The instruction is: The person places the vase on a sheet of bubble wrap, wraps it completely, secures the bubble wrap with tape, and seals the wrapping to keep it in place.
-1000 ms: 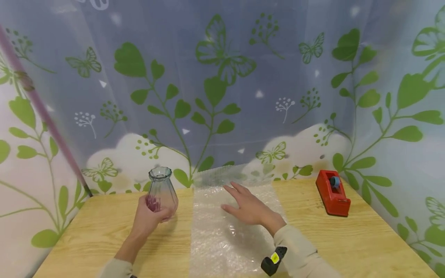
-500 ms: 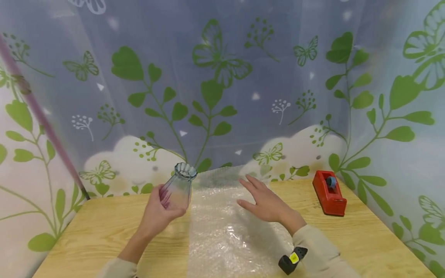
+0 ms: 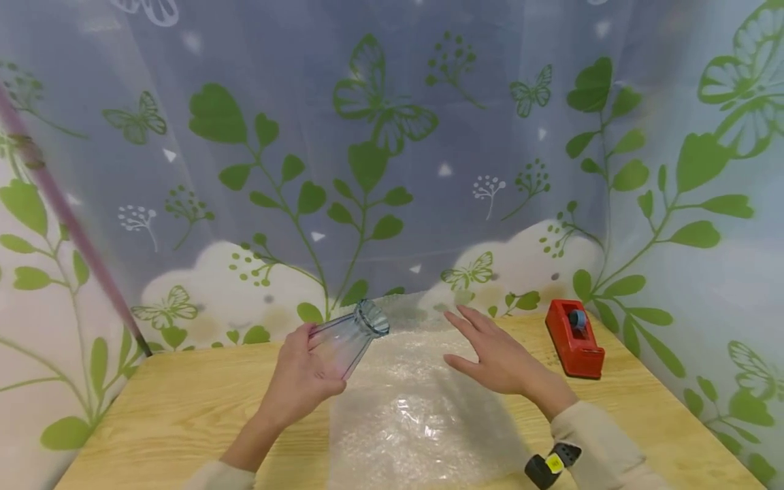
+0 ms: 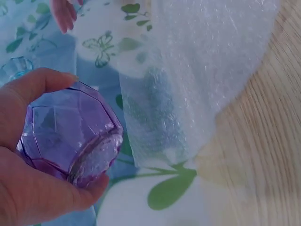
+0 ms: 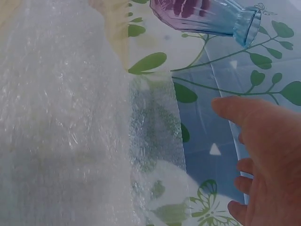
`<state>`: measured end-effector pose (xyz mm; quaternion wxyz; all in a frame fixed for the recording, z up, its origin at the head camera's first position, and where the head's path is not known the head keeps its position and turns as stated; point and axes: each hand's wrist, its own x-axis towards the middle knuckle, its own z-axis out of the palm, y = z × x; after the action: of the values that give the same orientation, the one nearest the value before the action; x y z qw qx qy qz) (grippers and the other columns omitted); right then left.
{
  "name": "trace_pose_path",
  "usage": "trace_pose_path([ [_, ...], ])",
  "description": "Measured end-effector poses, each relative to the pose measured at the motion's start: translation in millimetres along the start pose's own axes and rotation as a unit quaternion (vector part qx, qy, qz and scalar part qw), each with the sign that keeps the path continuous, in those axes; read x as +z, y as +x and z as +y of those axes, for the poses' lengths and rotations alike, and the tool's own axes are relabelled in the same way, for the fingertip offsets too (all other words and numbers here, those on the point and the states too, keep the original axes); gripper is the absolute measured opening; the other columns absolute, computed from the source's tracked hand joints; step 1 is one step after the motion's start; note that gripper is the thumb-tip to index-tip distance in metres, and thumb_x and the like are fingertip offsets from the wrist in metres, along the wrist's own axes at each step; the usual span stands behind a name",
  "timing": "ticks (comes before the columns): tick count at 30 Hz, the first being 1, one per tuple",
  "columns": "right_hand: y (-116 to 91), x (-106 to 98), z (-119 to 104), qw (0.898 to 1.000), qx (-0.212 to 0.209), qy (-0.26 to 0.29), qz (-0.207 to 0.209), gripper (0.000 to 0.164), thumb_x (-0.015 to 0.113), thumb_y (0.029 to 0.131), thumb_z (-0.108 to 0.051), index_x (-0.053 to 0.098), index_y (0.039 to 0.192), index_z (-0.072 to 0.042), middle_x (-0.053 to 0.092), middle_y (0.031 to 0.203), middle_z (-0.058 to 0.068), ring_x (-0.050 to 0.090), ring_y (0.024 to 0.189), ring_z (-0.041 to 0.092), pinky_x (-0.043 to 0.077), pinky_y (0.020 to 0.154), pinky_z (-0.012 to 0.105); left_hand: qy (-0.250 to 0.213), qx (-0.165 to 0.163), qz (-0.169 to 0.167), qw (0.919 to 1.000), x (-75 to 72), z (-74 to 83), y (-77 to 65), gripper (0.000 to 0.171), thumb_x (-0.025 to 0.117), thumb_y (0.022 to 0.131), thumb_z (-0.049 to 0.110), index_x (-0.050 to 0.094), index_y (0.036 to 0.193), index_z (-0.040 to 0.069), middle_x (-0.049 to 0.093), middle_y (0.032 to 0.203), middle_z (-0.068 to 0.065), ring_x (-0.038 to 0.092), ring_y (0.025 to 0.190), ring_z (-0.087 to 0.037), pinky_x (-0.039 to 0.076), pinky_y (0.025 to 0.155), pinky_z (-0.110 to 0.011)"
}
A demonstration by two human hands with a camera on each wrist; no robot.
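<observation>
A faceted glass vase (image 3: 350,337), blue at its scalloped rim and purple toward its base, is tilted with the mouth to the right. My left hand (image 3: 303,374) grips its lower body, and in the left wrist view the thumb and fingers wrap round the purple base (image 4: 70,127). Below and right of the vase lies a sheet of clear bubble wrap (image 3: 416,408), its far end rising against the curtain. Over the sheet's right side, my right hand (image 3: 499,354) hovers with fingers spread and holds nothing.
A red tape dispenser (image 3: 574,340) with a blue roll stands at the right of the wooden table (image 3: 184,401). Behind the table hangs a leaf-and-butterfly curtain (image 3: 275,136), with a pink pole (image 3: 73,218) at the left.
My left hand has carried the vase rightward to the bubble wrap's edge and tipped it from upright to mouth-right. My right hand has moved to the right, away from the sheet's middle.
</observation>
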<state>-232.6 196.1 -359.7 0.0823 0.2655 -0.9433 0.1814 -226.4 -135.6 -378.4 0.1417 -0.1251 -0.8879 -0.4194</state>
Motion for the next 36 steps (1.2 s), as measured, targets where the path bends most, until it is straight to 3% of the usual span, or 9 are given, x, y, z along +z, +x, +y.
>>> trace_pose_path([
  [6, -9, -7, 3, 1.0, 0.001, -0.023, -0.006, 0.073, 0.055, 0.093, -0.047, 0.026, 0.151, -0.013, 0.019, 0.155, 0.015, 0.021, 0.139, 0.038, 0.026, 0.104, 0.058, 0.066, 0.043, 0.0, 0.9969, 12.6, 8.1, -3.4, 0.094, 0.081, 0.055, 0.013, 0.036, 0.135, -0.003, 0.044, 0.125, -0.022, 0.039, 0.115, -0.039, 0.039, 0.091, -0.051],
  [13, -19, -10, 4, 0.998, -0.027, -0.06, 0.003, 0.074, 0.056, 0.093, -0.046, 0.026, 0.151, -0.012, 0.021, 0.154, 0.016, 0.024, 0.138, 0.038, 0.027, 0.105, 0.056, 0.118, 0.102, 0.002, 0.9877, 32.6, 15.6, -7.5, 0.095, 0.079, 0.05, 0.015, 0.038, 0.133, -0.006, 0.045, 0.122, -0.024, 0.041, 0.112, -0.042, 0.041, 0.091, -0.051],
  [19, -31, -10, 2, 0.995, -0.04, -0.088, -0.005, 0.078, 0.059, 0.091, -0.047, 0.024, 0.152, -0.013, 0.022, 0.154, 0.016, 0.026, 0.137, 0.037, 0.029, 0.104, 0.055, 0.135, 0.109, -0.013, 0.9848, 45.8, 20.4, -11.0, 0.097, 0.079, 0.049, 0.016, 0.038, 0.135, -0.005, 0.045, 0.125, -0.023, 0.041, 0.114, -0.042, 0.041, 0.093, -0.05],
  [25, -38, -6, 0, 0.993, -0.049, -0.109, 0.002, 0.081, 0.062, 0.088, -0.047, 0.025, 0.151, -0.009, 0.025, 0.153, 0.016, 0.026, 0.138, 0.035, 0.028, 0.106, 0.052, 0.152, 0.126, -0.006, 0.9802, 53.5, 24.8, -13.5, 0.096, 0.08, 0.047, 0.015, 0.041, 0.132, -0.005, 0.047, 0.12, -0.022, 0.044, 0.11, -0.041, 0.043, 0.09, -0.049],
  [36, -38, 10, -10, 0.991, -0.061, -0.122, 0.007, 0.094, 0.063, 0.085, -0.054, 0.017, 0.152, -0.008, 0.019, 0.156, 0.011, 0.02, 0.141, 0.031, 0.026, 0.109, 0.047, 0.175, 0.141, -0.023, 0.9741, 68.4, 31.6, -17.1, 0.098, 0.083, 0.047, 0.017, 0.041, 0.133, -0.005, 0.047, 0.121, -0.021, 0.044, 0.111, -0.039, 0.041, 0.094, -0.048],
])
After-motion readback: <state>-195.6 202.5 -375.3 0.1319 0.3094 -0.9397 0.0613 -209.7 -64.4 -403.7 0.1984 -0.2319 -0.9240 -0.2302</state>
